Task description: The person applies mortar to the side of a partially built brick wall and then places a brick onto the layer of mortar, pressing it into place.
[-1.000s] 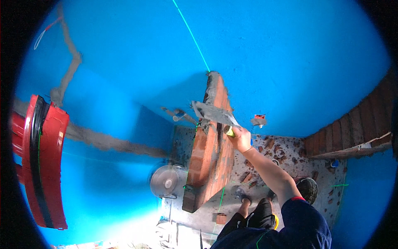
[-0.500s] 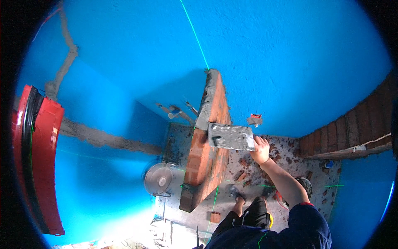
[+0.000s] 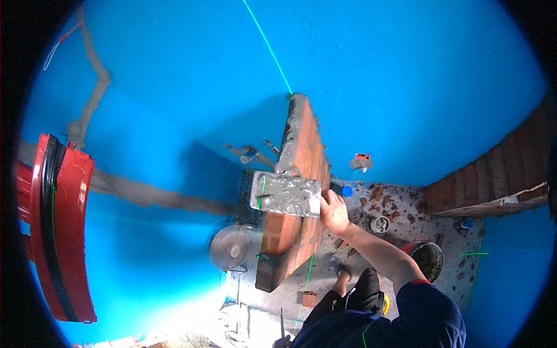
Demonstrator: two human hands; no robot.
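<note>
Along the left rim, a glossy red panel with a black band [image 3: 72,243] is cut off before a bright blue wall [image 3: 145,255]. What seems the left hand [image 3: 282,342] is dark and cropped; I cannot tell its grip. A rectangular grey metal trowel [image 3: 287,194] spans a narrow orange-brick partition [image 3: 310,153], hiding part of its top; contact is unclear. The bare right hand [image 3: 335,214] grasps the trowel's right end, handle hidden. Rubble-strewn grey floor [image 3: 454,258] opens beyond, toward a long brick ledge [image 3: 493,182].
</note>
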